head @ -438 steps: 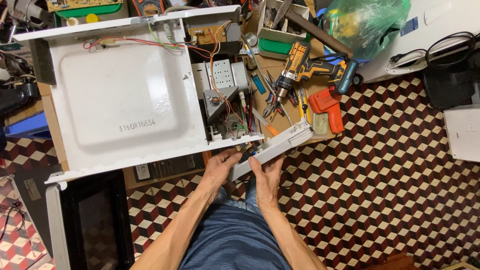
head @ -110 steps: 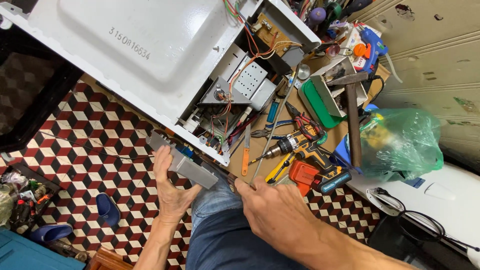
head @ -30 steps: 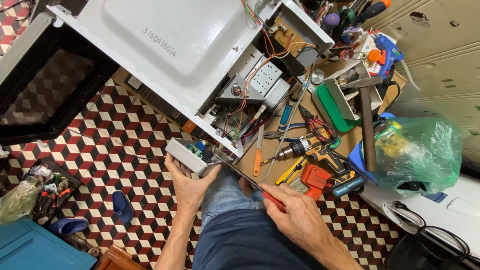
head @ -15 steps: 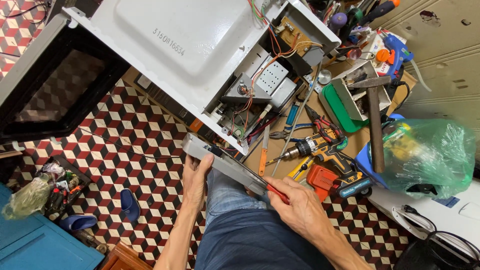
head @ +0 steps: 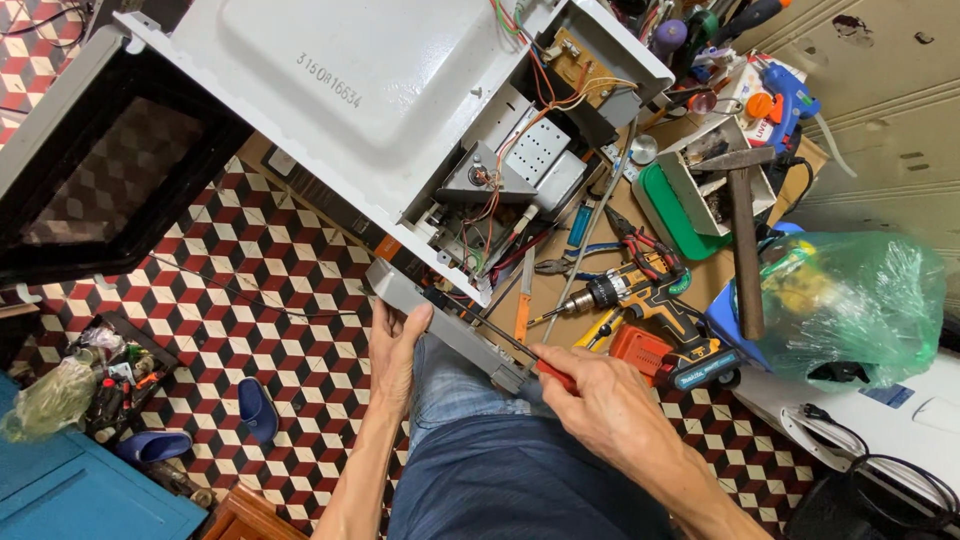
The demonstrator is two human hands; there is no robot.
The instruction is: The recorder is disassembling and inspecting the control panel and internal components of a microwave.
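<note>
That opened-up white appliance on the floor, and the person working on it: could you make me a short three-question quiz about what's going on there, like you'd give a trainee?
1. True or false: the right hand holds a red-handled screwdriver with its shaft pointed at the grey panel.
2. What does the left hand do?
A. Grips the hammer
B. Steadies the grey panel from below
C. Holds the cordless drill
3. Fill in: the hammer lies across a white tray beside the green ____ bag.

Key
1. True.
2. B. The cordless drill lies untouched on the cardboard, below the open white appliance.
3. Plastic.
</note>
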